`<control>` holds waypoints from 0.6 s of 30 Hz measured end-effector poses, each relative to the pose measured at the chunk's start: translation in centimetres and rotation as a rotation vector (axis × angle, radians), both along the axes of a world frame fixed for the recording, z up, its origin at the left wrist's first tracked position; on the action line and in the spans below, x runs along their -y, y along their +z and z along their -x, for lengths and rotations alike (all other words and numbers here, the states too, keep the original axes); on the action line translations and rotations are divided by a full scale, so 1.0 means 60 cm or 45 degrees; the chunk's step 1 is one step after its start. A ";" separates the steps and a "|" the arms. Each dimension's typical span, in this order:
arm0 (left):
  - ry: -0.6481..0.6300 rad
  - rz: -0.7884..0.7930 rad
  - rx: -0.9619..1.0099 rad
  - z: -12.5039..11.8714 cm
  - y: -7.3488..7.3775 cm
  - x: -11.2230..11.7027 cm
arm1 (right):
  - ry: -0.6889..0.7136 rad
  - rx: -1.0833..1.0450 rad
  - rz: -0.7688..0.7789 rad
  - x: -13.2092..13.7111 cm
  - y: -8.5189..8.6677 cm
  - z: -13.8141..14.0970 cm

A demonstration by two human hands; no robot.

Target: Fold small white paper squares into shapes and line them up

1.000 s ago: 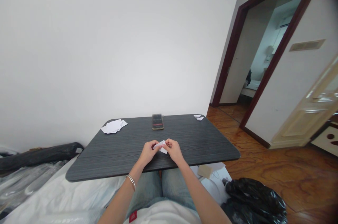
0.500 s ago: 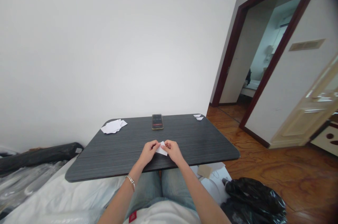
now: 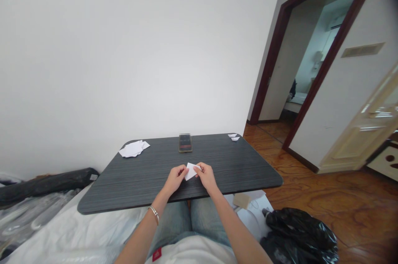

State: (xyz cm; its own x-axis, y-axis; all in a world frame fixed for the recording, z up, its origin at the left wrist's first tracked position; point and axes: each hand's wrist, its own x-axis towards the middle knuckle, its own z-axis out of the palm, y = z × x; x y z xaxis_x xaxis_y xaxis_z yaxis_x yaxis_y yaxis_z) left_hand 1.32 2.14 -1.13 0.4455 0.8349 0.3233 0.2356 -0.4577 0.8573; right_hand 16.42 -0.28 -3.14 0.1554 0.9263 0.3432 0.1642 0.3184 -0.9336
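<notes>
A small white paper piece (image 3: 190,171) is pinched between both of my hands just above the near middle of a dark wood-grain table (image 3: 130,181). My left hand (image 3: 175,177) grips its left edge with curled fingers, a silver bracelet on that wrist. My right hand (image 3: 205,175) holds the right edge, fingers closed on it. The paper looks folded and stands tilted up.
A phone (image 3: 185,143) lies at the table's far middle. A loose pile of white paper squares (image 3: 133,148) sits at the far left corner, two small folded pieces (image 3: 233,137) at the far right. A black bag (image 3: 298,237) lies on the floor right. A doorway opens at right.
The paper has been turned and raised slightly between my fingers; both hands stay together at the same spot over the table.
</notes>
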 end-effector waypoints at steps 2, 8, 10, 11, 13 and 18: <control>0.018 -0.001 0.021 0.000 0.000 0.000 | 0.015 0.047 -0.010 0.001 0.001 0.001; 0.079 -0.011 0.075 0.002 0.001 0.002 | 0.049 0.148 -0.020 0.006 0.009 0.004; 0.089 -0.044 0.066 0.003 0.004 0.001 | 0.041 0.131 -0.020 0.007 0.011 0.004; 0.092 -0.076 0.054 0.003 0.005 0.001 | 0.043 0.115 -0.021 0.007 0.012 0.003; 0.106 -0.175 0.032 0.005 0.008 0.000 | 0.045 0.076 -0.020 0.006 0.012 0.003; 0.150 -0.344 0.118 0.009 0.010 -0.003 | 0.050 -0.085 0.044 0.001 0.010 0.006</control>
